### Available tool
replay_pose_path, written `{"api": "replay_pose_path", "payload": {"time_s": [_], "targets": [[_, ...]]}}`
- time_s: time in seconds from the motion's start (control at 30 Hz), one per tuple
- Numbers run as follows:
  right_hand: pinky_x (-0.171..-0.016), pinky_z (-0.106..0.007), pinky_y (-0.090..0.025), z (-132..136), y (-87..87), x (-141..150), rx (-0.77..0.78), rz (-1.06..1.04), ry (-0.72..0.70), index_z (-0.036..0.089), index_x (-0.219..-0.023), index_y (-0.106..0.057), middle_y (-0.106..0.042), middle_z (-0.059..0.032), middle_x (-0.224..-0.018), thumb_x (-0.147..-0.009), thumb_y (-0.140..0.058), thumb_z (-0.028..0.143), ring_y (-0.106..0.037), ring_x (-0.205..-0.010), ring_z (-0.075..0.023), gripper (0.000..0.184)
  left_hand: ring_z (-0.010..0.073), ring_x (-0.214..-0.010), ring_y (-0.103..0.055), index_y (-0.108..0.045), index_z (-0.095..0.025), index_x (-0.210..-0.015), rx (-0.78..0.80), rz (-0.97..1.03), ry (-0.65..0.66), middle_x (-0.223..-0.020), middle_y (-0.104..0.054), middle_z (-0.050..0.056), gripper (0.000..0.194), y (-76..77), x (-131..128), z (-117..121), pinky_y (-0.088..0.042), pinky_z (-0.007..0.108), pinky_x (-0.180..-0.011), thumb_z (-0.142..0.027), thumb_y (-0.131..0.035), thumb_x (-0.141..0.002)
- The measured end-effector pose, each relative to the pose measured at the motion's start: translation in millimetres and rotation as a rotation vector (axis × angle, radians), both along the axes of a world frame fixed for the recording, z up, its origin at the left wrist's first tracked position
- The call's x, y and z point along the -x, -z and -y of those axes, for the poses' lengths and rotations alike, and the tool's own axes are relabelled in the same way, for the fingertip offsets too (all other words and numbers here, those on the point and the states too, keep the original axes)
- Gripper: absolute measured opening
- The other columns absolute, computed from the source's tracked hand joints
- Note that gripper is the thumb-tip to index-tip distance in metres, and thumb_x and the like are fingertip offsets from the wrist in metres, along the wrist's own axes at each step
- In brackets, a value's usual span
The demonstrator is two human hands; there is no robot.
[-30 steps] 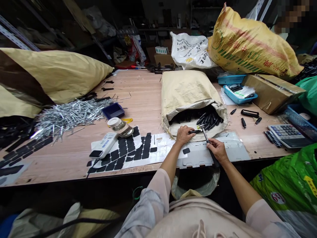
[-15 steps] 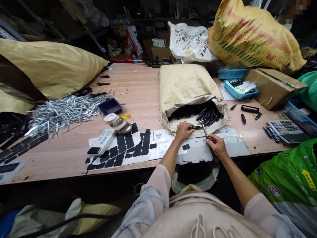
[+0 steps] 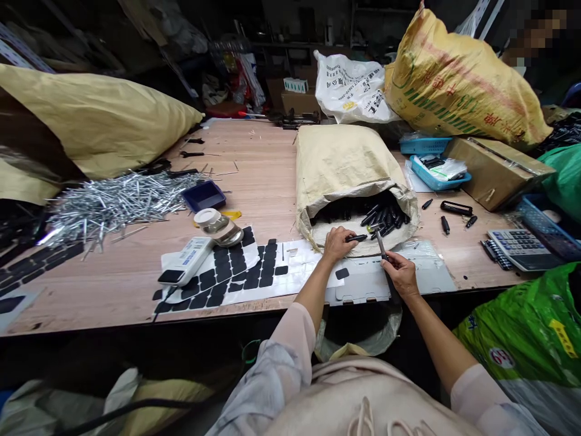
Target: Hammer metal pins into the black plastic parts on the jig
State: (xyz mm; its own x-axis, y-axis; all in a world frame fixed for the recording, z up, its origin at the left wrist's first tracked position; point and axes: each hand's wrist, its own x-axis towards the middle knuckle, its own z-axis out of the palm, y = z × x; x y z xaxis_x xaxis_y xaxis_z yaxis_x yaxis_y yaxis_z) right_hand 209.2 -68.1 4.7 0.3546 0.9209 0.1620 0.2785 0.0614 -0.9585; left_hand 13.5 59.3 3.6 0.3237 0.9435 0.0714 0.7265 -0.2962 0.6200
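My left hand [image 3: 338, 243] rests at the mouth of a beige woven sack [image 3: 347, 157], its fingers closed on a slim black plastic piece [image 3: 356, 238]. In my right hand [image 3: 402, 274] is a small hammer [image 3: 380, 243] with a silver shaft, a dark grip and a yellowish face on its head. The hammer head is close to the tip of the held piece; whether they touch I cannot tell. Just behind both hands, several similar black pieces [image 3: 384, 219] lie heaped in the sack's opening. The sack's deeper inside is dark.
Left lie a pile of metal rods [image 3: 122, 203], a navy tray [image 3: 204, 195] and a jar [image 3: 218, 229]. A white device [image 3: 187, 260] sits on sheets of black pads [image 3: 222, 263]. Right are blue baskets [image 3: 440, 172], a carton [image 3: 497, 169], a calculator [image 3: 521, 247] and a green bag [image 3: 521, 327].
The view has shifted slightly. The hammer head is a little farther right of the black piece's tip. Both hands keep their holds.
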Motion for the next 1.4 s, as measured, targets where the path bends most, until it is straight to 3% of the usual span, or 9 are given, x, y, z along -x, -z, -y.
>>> {"api": "replay_pose_path", "payload": {"time_s": [0.23, 0.5, 0.8, 1.2, 1.4], "targets": [[-0.054, -0.027, -0.046, 0, -9.5, 3, 0.013, 0.122, -0.022, 0.015, -0.102, -0.079, -0.064, -0.0008, -0.068, -0.075, -0.07, 0.039, -0.051, -0.055, -0.0134, 0.037, 0.0229, -0.104, -0.051, -0.076, -0.031, -0.105, -0.011, 0.034, -0.003, -0.1, -0.065, 0.001, 0.023, 0.4, 0, 1, -0.037, 0.036, -0.094, -0.035, -0.072, -0.083], [-0.058, -0.028, -0.051, -4, -5.8, -4, 0.103, 0.241, -0.102, 0.014, -0.101, -0.079, -0.072, -0.0041, -0.073, -0.075, -0.068, 0.038, -0.059, -0.058, -0.016, 0.037, 0.0231, -0.105, -0.052, -0.075, -0.03, -0.106, -0.013, 0.02, -0.006, -0.101, -0.066, 0.001, 0.024, 2.8, 0, 0, -0.037, 0.036, -0.095, -0.035, -0.071, -0.083], [-0.059, -0.029, -0.052, -3, 3.3, 3, 0.056, 0.229, -0.142, 0.015, -0.103, -0.079, -0.074, -0.0054, -0.076, -0.075, -0.069, 0.041, -0.061, -0.059, -0.017, 0.039, 0.022, -0.104, -0.052, -0.076, -0.029, -0.103, -0.01, 0.018, -0.01, -0.099, -0.065, 0.001, 0.023, 5.8, 0, 0, -0.038, 0.035, -0.094, -0.037, -0.073, -0.082], [-0.067, -0.033, -0.055, -8, 27.6, -11, 0.097, -0.03, -0.155, 0.016, -0.104, -0.077, -0.073, -0.0069, -0.083, -0.073, -0.076, 0.045, -0.066, -0.071, -0.0204, 0.042, 0.0218, -0.105, -0.054, -0.075, -0.03, -0.107, -0.037, 0.002, -0.026, -0.103, -0.067, 0.001, 0.027, 8.9, 0, 2, -0.04, 0.035, -0.095, -0.036, -0.073, -0.081], [-0.068, -0.032, -0.055, -7, 27.1, -10, 0.09, -0.018, -0.157, 0.016, -0.105, -0.077, -0.073, -0.0065, -0.084, -0.075, -0.075, 0.044, -0.066, -0.072, -0.0201, 0.041, 0.022, -0.104, -0.053, -0.074, -0.03, -0.11, -0.039, -0.022, -0.018, -0.101, -0.066, 0.001, 0.029, 9.2, -1, 2, -0.041, 0.035, -0.095, -0.037, -0.073, -0.082]]}}
